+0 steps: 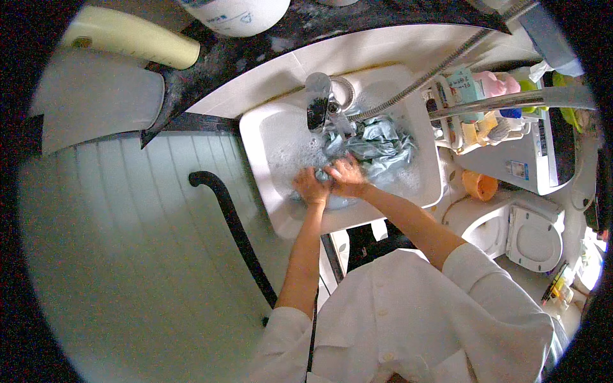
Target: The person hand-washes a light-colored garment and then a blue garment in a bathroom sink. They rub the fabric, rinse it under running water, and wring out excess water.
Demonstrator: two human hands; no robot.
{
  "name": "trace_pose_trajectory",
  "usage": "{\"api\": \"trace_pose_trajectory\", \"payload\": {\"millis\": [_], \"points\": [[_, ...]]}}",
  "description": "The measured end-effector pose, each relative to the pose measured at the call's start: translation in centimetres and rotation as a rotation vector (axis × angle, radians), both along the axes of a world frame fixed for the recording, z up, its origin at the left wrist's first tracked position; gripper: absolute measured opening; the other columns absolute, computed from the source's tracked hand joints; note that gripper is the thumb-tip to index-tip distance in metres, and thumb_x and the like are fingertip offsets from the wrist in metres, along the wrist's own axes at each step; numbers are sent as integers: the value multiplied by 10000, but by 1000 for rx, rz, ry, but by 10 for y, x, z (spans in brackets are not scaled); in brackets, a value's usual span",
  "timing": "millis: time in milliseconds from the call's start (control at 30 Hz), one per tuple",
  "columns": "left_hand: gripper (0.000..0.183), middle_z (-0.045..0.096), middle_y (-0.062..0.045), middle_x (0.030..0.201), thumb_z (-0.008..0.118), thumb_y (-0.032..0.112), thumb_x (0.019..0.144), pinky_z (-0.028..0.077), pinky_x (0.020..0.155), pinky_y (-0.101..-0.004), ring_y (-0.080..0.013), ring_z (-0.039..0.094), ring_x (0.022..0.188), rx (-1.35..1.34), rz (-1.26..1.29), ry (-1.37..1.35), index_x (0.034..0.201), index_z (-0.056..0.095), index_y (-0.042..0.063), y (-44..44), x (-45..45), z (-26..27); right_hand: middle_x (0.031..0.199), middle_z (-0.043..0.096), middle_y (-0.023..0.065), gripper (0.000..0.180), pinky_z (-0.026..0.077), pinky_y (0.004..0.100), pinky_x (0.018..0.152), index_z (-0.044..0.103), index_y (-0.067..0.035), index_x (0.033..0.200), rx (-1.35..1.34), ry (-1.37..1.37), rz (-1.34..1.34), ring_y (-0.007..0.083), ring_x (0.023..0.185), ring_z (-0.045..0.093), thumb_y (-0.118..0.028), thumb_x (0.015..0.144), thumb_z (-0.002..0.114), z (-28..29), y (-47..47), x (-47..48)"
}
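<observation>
Both my hands are over soapy water in a white washbasin (256, 143). A wet grey-green cloth or garment (383, 143) lies bunched in the suds, mostly in the right half of the basin. My left hand (311, 185) is closed around a fold of this cloth near the front. Beside it, my right hand (348, 176) grips the cloth too, its fingers close to the left ones. Foam covers part of the water, and the cloth's lower parts are hidden. A chrome faucet (320, 100) reaches over the basin from the back wall, just beyond my hands.
A metal shower hose (421, 74) slants above the basin's right side. On the left is a frosted panel door with a black handle (234, 234). To the right are a rack of bottles (483, 105), a white washing machine (517, 160), an orange container (480, 185) and a toilet (488, 230).
</observation>
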State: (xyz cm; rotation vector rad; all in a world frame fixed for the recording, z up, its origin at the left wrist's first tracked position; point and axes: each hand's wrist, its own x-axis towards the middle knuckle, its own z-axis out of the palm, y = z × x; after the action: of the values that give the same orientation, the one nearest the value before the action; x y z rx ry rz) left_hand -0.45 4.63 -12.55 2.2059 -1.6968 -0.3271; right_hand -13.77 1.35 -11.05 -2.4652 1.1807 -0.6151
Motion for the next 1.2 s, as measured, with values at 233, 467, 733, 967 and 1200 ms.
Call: {"api": "trace_pose_trajectory", "payload": {"millis": [233, 467, 733, 967, 1200], "points": [[469, 489, -230, 966, 549, 214, 569, 294, 821, -511, -399, 426, 942, -85, -19, 116, 985, 485, 6, -10, 7, -31, 883, 484, 139, 459, 280, 519, 865, 422, -133, 1041, 170, 28, 17, 349, 895, 456, -255, 639, 608, -4, -13, 5], [409, 508, -242, 916, 544, 207, 596, 349, 772, -465, -388, 464, 882, 159, 151, 332, 935, 505, -18, -19, 5, -12, 927, 491, 137, 451, 206, 485, 927, 416, -124, 1023, 346, -47, -93, 315, 968, 435, -179, 612, 594, 14, -16, 10], [286, 546, -227, 756, 584, 212, 630, 396, 663, -451, -383, 522, 704, -137, 248, 254, 761, 536, -38, -6, 5, 17, 1083, 485, 101, 422, 234, 407, 954, 456, -110, 1071, 400, 43, 109, 262, 1056, 419, -145, 662, 554, 53, -8, -23], [385, 516, -161, 880, 528, 139, 664, 402, 675, -351, -254, 508, 757, -327, 694, 976, 981, 477, -74, -6, 21, -47, 975, 545, 118, 283, 381, 362, 817, 543, -58, 945, 756, -116, 72, 260, 929, 508, -77, 664, 534, 66, -13, -79], [378, 461, -116, 850, 517, 107, 661, 329, 780, -351, -222, 442, 815, -388, 488, 1048, 992, 457, -66, 20, -35, 55, 1169, 373, 105, 594, 337, 463, 839, 418, -107, 1077, 199, 123, -368, 323, 1079, 347, -224, 559, 683, 72, -85, -71]]}}
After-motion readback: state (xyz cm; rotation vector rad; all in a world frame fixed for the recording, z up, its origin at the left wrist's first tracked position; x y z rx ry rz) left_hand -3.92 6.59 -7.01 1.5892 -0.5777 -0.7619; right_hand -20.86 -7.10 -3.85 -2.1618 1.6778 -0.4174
